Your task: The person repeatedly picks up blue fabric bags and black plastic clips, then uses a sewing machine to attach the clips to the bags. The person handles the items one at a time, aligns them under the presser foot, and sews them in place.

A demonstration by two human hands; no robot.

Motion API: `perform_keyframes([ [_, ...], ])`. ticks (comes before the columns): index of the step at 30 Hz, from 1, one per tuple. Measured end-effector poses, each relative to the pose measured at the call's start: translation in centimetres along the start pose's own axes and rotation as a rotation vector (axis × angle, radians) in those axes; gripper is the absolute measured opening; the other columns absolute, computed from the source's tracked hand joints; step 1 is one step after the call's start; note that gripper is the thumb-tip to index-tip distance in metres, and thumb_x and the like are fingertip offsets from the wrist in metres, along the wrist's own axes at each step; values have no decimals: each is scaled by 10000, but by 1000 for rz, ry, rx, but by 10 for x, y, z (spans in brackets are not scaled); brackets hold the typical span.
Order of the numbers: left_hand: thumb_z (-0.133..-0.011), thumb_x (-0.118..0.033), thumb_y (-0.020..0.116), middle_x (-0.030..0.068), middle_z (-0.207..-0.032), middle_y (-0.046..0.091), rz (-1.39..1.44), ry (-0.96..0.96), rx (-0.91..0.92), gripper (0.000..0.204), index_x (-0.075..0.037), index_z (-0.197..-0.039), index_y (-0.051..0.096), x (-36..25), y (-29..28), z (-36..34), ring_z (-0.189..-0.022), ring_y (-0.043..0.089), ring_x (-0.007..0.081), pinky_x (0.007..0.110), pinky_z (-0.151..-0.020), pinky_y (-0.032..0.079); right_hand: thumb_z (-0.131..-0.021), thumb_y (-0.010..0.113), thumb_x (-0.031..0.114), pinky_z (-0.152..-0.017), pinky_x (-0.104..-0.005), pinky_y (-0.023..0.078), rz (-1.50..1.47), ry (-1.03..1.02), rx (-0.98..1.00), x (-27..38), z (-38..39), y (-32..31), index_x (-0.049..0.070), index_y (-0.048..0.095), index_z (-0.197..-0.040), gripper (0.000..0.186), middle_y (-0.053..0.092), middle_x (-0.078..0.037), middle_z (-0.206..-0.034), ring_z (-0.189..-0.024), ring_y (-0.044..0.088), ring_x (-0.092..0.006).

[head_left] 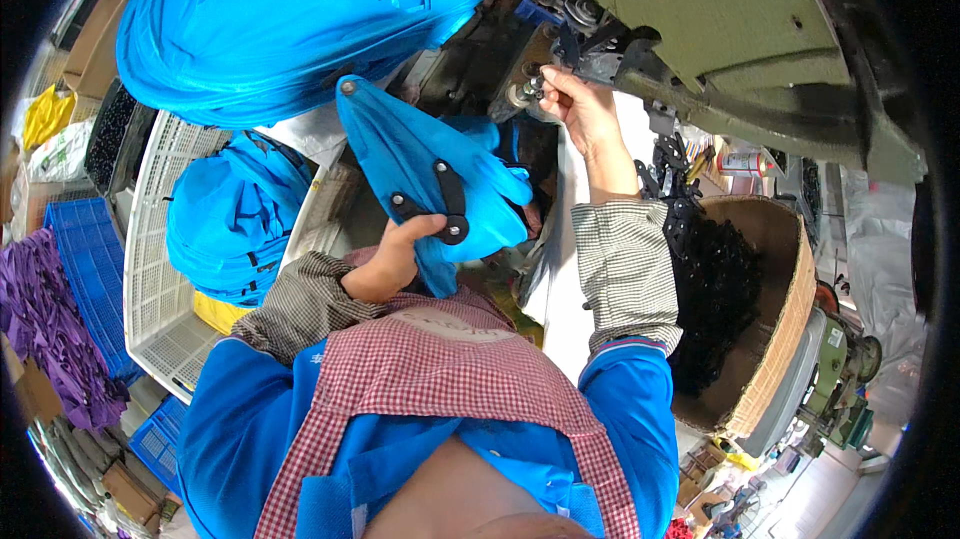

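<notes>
My left hand (395, 257) grips a bright blue fabric piece (400, 144) in front of my apron, the thumb pressed on a black strap tab (448, 189) that carries silver snap buttons. Another snap sits at the cloth's upper tip. My right hand (580, 111) is raised beside the green machine (730, 19), with its fingertips pinched together by a small metal fitting (527, 91). Whatever lies between those fingers is too small to make out.
A big stack of blue fabric (290, 19) lies at the far left. Below it, a white plastic crate (155, 269) holds folded blue pieces (235, 214). On the right stands a cardboard box (790, 324) of black straps (715, 299). Purple cloth (60, 329) hangs by a blue crate (90, 269).
</notes>
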State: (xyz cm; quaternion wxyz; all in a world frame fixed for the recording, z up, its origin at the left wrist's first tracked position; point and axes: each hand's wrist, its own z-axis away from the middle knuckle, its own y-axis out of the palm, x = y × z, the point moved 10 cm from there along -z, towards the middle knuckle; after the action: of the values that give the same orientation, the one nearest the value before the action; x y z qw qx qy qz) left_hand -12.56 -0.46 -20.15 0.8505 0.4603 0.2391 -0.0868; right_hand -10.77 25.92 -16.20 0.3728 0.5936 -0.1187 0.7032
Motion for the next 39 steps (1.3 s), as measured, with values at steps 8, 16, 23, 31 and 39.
perform_keyframes([
  [8,-857,-468,341,172,-1350,324,322,318,-236,623,-78,-1337,275,-51,-177,99,-1199,356,364,512,-1011,252,-863,488,398,-876,-412,435,-380,562,-137,-230,125,-29,79,442,-1216,478,520,-115,-1161,-1026,506,-248],
  [16,-833,-52,504,111,-1091,546,-788,881,-829,335,-15,-1165,480,-76,-213,92,-983,507,178,292,-833,411,-859,519,280,-894,-484,415,-583,348,0,-177,146,-7,-4,389,-1204,465,516,-175,-1149,-1031,521,-326],
  [23,-636,-454,710,199,-1056,569,-1802,190,200,650,9,-1070,570,-44,3,-81,-977,549,311,340,-843,420,-779,624,80,-768,-290,436,112,58,198,-177,190,98,-11,515,-1038,295,589,-61,-989,-868,539,-144],
  [31,-576,-427,746,212,-746,616,-1632,23,339,551,60,-804,625,9,56,-83,-696,618,281,359,-640,457,-785,644,114,-711,-280,476,-161,-112,-169,-78,136,1,-12,549,-1006,271,613,-76,-918,-788,579,-147],
  [39,-694,-124,717,66,-906,627,-1004,127,569,357,26,-991,589,-7,110,-93,-816,566,118,289,-765,460,-783,656,180,-722,-284,482,56,-107,-67,-27,104,2,-17,586,-963,276,624,-79,-895,-784,587,-139],
])
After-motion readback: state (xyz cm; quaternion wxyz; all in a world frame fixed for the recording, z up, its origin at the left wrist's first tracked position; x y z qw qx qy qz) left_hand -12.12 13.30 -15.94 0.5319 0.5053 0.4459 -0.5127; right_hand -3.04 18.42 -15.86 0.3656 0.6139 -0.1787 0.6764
